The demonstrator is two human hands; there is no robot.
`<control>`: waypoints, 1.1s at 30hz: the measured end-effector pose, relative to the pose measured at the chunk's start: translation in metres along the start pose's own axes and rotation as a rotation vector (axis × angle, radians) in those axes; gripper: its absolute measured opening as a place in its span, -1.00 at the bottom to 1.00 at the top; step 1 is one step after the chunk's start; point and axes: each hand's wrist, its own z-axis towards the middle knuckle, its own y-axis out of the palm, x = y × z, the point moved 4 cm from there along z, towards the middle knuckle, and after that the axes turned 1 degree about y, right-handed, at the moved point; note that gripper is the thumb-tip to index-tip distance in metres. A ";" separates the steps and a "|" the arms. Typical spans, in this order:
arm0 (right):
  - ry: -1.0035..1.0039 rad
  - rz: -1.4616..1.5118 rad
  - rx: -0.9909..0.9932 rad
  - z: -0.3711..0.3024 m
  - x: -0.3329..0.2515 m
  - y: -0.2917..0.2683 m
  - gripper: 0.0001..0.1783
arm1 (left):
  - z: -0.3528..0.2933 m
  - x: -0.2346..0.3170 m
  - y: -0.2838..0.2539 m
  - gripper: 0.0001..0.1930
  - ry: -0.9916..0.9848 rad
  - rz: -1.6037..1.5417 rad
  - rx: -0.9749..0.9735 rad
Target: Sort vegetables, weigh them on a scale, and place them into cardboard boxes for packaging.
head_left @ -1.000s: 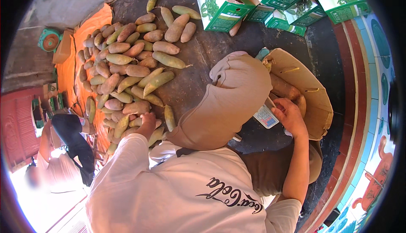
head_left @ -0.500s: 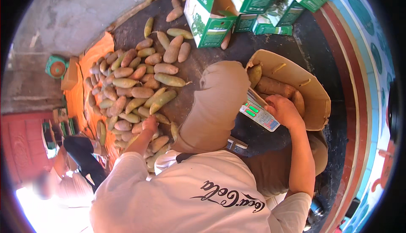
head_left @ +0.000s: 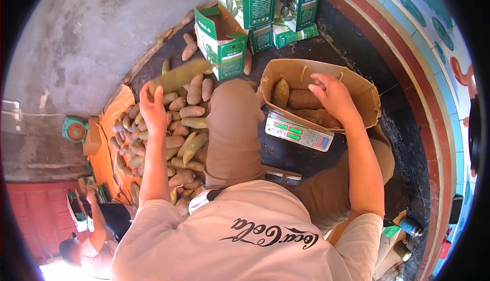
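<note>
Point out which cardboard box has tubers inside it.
The plain brown box on the scale, where the right hand reaches in. The green printed boxes behind it show no tubers inside.

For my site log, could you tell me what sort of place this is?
Probably a produce packing spot on the ground: a heap of tubers, a digital scale under a brown carton, and green printed boxes.

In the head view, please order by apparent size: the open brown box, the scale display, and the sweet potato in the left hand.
1. Open brown box, clearly largest.
2. and 3. Sweet potato in the left hand and scale display look alike in length; the raised potato is nearer, so I leave them unranked.
</note>
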 end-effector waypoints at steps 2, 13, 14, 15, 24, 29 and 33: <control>-0.053 0.209 0.150 0.000 -0.004 -0.008 -0.54 | 0.009 0.035 0.027 -0.68 -0.025 -0.160 -0.074; -0.020 0.316 -0.034 -0.016 -0.011 -0.022 -0.42 | -0.051 0.111 0.173 -0.66 -0.178 -0.617 -0.685; -0.015 0.306 -0.023 -0.016 -0.012 -0.029 -0.45 | -0.050 0.108 0.175 -0.66 -0.180 -0.619 -0.685; -0.011 0.297 -0.014 -0.016 -0.012 -0.032 -0.48 | -0.047 0.105 0.173 -0.66 -0.114 -0.572 -0.650; 0.141 -0.752 -0.286 -0.011 0.031 0.015 -0.59 | -0.010 0.046 0.117 -0.76 -0.105 -0.307 -0.337; -0.012 -0.587 -0.169 -0.009 0.017 0.027 -0.65 | -0.022 -0.051 0.077 -0.78 -0.062 0.056 -0.300; -0.011 -0.507 -0.159 -0.001 0.024 0.038 -0.75 | -0.061 -0.134 0.054 -0.76 -0.153 0.277 -0.330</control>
